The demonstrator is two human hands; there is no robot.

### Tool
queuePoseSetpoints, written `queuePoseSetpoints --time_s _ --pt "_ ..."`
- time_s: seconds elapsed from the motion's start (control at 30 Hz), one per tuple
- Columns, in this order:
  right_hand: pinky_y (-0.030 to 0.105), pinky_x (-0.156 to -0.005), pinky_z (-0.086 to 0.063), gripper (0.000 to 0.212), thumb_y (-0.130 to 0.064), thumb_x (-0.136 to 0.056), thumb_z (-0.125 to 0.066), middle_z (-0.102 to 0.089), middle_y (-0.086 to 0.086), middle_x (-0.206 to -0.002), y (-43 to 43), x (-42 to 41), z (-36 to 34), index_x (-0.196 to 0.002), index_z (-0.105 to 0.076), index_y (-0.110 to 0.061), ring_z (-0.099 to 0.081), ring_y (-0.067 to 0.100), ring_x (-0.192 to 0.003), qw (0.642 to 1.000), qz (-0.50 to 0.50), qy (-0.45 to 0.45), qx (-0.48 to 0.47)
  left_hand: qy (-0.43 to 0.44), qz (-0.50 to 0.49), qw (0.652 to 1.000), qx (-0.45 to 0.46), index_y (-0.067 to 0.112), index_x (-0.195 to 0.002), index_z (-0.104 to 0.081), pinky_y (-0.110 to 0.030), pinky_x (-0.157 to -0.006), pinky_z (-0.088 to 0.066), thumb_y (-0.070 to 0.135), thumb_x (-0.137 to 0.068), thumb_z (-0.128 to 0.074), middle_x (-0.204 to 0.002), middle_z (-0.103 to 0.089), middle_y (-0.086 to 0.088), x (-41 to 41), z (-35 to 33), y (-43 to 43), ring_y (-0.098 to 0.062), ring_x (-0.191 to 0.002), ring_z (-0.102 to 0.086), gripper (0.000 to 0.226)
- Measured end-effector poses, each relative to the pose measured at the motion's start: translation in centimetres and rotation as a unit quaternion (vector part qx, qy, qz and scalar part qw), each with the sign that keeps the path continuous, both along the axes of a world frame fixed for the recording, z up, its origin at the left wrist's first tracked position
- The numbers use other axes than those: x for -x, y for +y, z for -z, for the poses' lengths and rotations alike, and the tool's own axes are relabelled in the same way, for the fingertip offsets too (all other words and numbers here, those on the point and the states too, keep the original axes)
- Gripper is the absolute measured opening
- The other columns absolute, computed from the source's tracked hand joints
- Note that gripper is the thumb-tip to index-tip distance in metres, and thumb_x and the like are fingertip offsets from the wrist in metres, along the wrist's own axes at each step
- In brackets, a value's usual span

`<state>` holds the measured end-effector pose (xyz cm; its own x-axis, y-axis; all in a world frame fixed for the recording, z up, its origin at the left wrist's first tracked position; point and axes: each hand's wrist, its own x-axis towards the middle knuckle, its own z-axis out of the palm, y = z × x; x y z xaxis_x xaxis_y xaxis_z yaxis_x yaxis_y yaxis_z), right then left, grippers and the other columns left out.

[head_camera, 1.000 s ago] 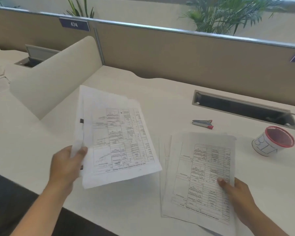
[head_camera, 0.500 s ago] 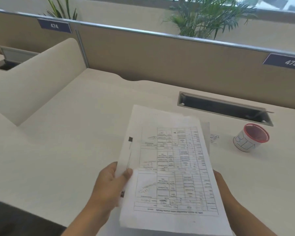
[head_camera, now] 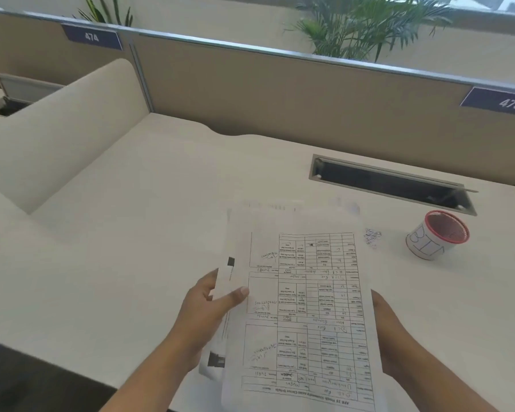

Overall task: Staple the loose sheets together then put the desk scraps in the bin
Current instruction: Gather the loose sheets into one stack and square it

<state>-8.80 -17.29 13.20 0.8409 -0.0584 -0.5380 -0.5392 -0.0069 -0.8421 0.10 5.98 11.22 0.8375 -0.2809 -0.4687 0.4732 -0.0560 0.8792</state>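
Observation:
A stack of printed sheets [head_camera: 304,307] with tables and handwriting is held above the white desk [head_camera: 131,233], its top edge blurred. My left hand [head_camera: 208,310] grips the stack's left edge, thumb on top. My right hand [head_camera: 390,331] holds the right edge from underneath, mostly hidden by the paper. A small pile of paper scraps [head_camera: 372,237] lies on the desk just right of the stack's top. A white cup with a red rim marked "BIN" [head_camera: 436,235] stands further right. The stapler is not visible.
A cable slot with a raised lid [head_camera: 393,185] is set into the desk behind the bin. Beige partition walls [head_camera: 280,93] run along the back and left, with labels 474 and 475. The dark desk front edge [head_camera: 27,376] is at bottom left.
The left hand brought its sheets over onto the right-hand pile, and both hands now hold one combined stack. The stapler, seen a second ago, is out of sight.

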Motion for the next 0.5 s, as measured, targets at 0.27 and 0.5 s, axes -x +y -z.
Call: queuePoseSetpoints --time_s 0.27,0.5 --pt "0.042 -0.077 -0.054 0.062 -0.059 -0.094 -0.032 -0.076 0.014 -0.103 -2.2 -1.1 0.5 -0.108 -0.072 -0.014 -0.073 0.034 -0.095 0.978 0.157 0.009 -0.136 -0.037 -0.008 0.999 0.013 0.031 -0.141 -0.051 -0.044 -0.09 -0.059 0.02 -0.082 -0.083 -0.125 -0.072 0.009 0.6 0.5 -0.9 -0.019 -0.111 -0.072 0.067" --pt "0.037 -0.07 -0.061 0.023 -0.018 -0.086 -0.064 -0.077 0.013 -0.099 -2.7 -1.9 0.0 -0.104 -0.073 -0.006 -0.074 0.033 -0.09 0.979 0.143 -0.148 0.014 -0.052 0.009 0.997 0.047 0.019 -0.115 -0.071 -0.036 -0.08 -0.062 0.006 -0.095 -0.064 -0.11 -0.079 -0.003 -0.3 -0.1 -2.4 -0.022 -0.099 -0.076 0.025"
